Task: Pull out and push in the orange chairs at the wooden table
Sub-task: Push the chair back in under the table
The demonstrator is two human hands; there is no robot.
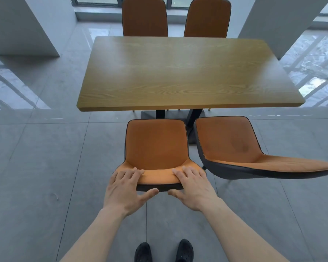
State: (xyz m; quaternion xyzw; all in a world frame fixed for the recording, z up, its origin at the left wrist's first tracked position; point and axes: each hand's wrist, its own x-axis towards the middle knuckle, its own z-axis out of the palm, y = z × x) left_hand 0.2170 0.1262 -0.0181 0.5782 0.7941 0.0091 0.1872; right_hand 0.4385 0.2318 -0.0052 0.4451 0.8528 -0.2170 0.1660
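Observation:
An orange chair (pixel 156 146) with a black shell stands just in front of me, pulled clear of the wooden table (pixel 182 72). My left hand (pixel 126 188) and my right hand (pixel 192 188) both grip the top of its backrest, fingers over the orange front, thumbs on the black back. A second orange chair (pixel 233 146) stands to its right, also out from the table and turned a little to the right. Two more orange chairs (pixel 145 17) (pixel 206 19) sit tucked in at the table's far side.
Grey tiled floor (pixel 45 167) surrounds the table. White pillars stand at the far left (pixel 23 25) and far right (pixel 276 21). The table's black base (pixel 159 114) shows under its near edge. My black shoes (pixel 163 250) are at the bottom.

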